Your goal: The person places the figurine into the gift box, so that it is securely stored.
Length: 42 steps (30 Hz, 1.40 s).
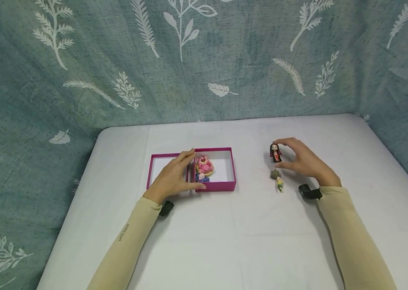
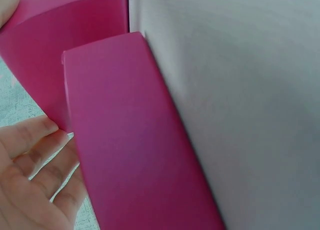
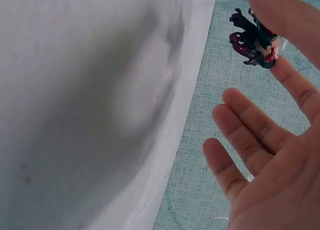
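Note:
My left hand (image 1: 174, 175) spans the left end of a magenta box (image 1: 215, 186) with white insides, gripping it with the thumb at the front wall and fingers at the back. Inside the box's left part lie a pink bear figurine (image 1: 204, 166) and a blue figurine (image 1: 202, 178), partly covered by the hand. Over on the right, my right hand (image 1: 303, 161) pinches a small doll figurine (image 1: 275, 153) with long dark hair between thumb and index finger. In the right wrist view the figurine (image 3: 257, 42) shows between those fingertips, the other fingers spread.
Left of the box stands a second magenta tray (image 1: 150, 171), partly behind the left hand and wrist. Just below the held doll, a brownish figurine (image 1: 275, 174) and a yellow-green one (image 1: 279, 184) lie on the white table (image 1: 204, 249). A leaf-patterned curtain (image 1: 204, 80) hangs behind.

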Available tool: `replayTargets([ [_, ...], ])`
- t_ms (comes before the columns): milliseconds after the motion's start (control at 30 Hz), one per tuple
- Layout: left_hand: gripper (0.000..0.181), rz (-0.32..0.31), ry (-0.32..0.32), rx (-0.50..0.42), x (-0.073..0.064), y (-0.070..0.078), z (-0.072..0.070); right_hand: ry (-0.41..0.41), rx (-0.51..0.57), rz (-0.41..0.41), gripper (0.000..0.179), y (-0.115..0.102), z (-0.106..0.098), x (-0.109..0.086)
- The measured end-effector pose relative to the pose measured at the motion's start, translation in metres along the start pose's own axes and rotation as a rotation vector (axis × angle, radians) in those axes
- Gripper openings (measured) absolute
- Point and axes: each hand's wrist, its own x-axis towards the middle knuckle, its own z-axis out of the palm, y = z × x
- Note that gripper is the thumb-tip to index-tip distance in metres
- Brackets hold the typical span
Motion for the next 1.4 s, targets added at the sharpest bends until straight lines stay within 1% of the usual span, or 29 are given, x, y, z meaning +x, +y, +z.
replayTargets([
  [233, 0.104, -0.001, 0.002, 0.008, -0.001, 0.000, 0.000, -0.002, -0.003, -0.013, 0.069, -0.001, 0.000, 0.000],
  [433, 0.104, 0.010, 0.002, 0.020, 0.000, -0.001, 0.001, -0.002, -0.011, -0.043, 0.069, 0.000, 0.000, -0.001],
  [700, 0.105, 0.017, 0.009, 0.016, 0.000, -0.001, 0.001, -0.001, -0.019, -0.072, 0.069, -0.007, 0.003, 0.001],
  [1000, 0.104, 0.017, 0.009, 0.012, -0.001, -0.001, -0.001, -0.011, -0.021, -0.029, 0.071, -0.012, 0.006, 0.004],
  [1167, 0.104, 0.022, 0.013, 0.011, -0.001, -0.002, -0.001, -0.024, -0.028, -0.042, 0.072, -0.018, 0.008, 0.006],
  [1400, 0.103, 0.020, 0.011, 0.013, 0.001, -0.002, -0.001, -0.017, -0.045, -0.080, 0.072, -0.031, 0.009, 0.010],
])
